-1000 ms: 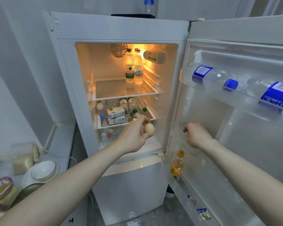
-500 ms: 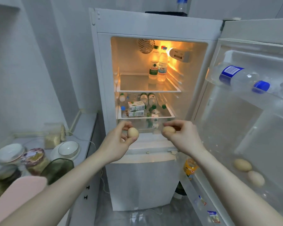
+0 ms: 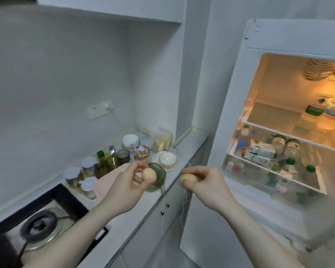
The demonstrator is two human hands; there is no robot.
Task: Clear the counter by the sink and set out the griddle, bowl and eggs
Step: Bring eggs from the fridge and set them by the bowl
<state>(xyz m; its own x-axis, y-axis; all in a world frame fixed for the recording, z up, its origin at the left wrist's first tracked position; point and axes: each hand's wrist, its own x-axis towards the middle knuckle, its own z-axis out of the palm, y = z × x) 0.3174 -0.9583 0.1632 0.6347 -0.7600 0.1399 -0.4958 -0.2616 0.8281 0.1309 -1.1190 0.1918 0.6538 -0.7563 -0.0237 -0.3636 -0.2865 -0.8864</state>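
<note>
Head view has swung left from the open fridge (image 3: 290,132) toward the table (image 3: 184,151), so the eggs are out and on their way. The left hand (image 3: 128,182) pinches one egg (image 3: 149,174) in its fingertips; the right hand (image 3: 205,182) grips a second egg (image 3: 188,178). Both hover near the table's edge, above a dark green bowl (image 3: 159,176) beside a white bowl (image 3: 167,159); setting them down looks next

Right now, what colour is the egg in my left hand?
Pale tan, a light brown shell. The egg shows best in the head view, pinched by the left hand.
</note>
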